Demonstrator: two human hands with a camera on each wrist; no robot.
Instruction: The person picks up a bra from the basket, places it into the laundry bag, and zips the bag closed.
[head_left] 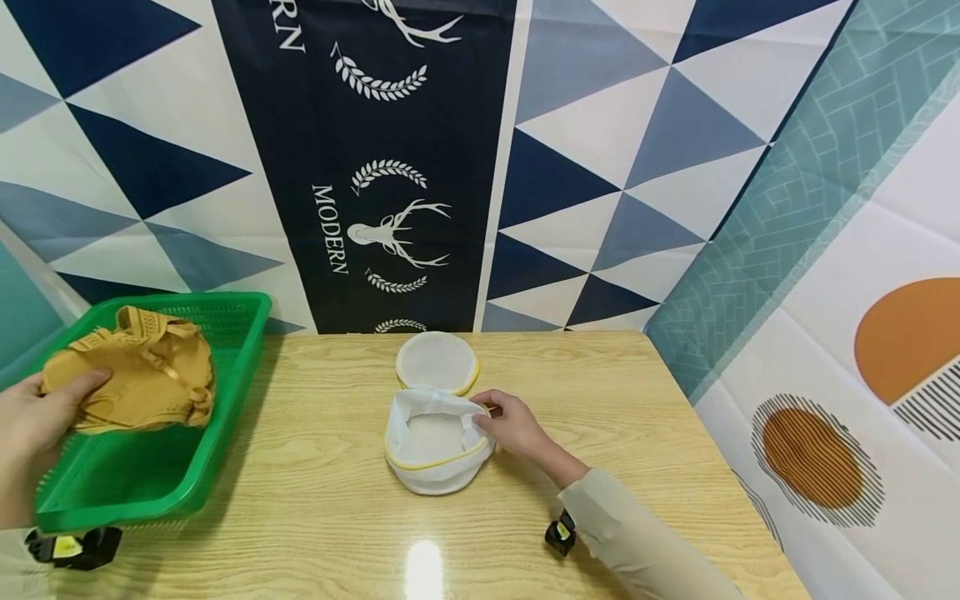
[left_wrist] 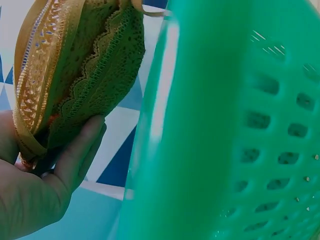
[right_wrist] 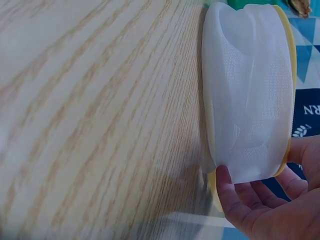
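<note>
My left hand (head_left: 37, 425) grips a mustard-yellow bra (head_left: 142, 379) by its edge, thumb on top. The bra is held up over the green plastic basket (head_left: 225, 408) at the left. Lace and a scalloped trim show on the bra (left_wrist: 85, 75) in the left wrist view. At mid-table sits a round white mesh laundry bag (head_left: 442, 479) with yellow edging, its round lid (head_left: 437, 362) folded back behind it. My right hand (head_left: 517, 429) pinches the right side of the bag's rim. In the right wrist view, fingers (right_wrist: 240, 202) touch the mesh wall and the thumb is at the yellow edge.
The wood-grain table (head_left: 315, 517) runs back to a patterned cloth wall (head_left: 570, 167). A printed cloth (head_left: 847, 400) hangs along the right side. Black wrist devices (head_left: 561, 533) are strapped near both sleeves.
</note>
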